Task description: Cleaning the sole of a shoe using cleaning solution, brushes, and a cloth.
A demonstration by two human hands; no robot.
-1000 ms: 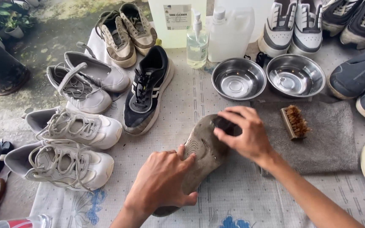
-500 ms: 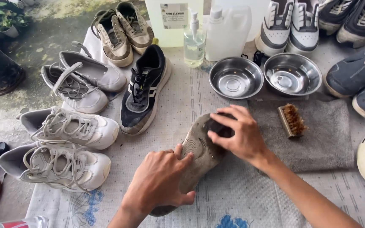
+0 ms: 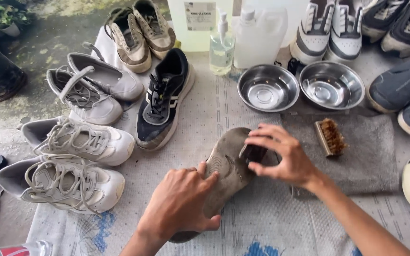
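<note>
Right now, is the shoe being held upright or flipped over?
Flipped over: the shoe shows its worn sole upward, with the left hand steadying it.

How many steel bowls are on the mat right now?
2. One steel bowl sits beyond the right hand; the second steel bowl is just to its right, above the brush on the grey cloth. None seem hidden.

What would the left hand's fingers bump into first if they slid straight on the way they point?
Probably the right hand, which holds a dark brush on the upturned shoe sole just beyond the left hand.
</note>
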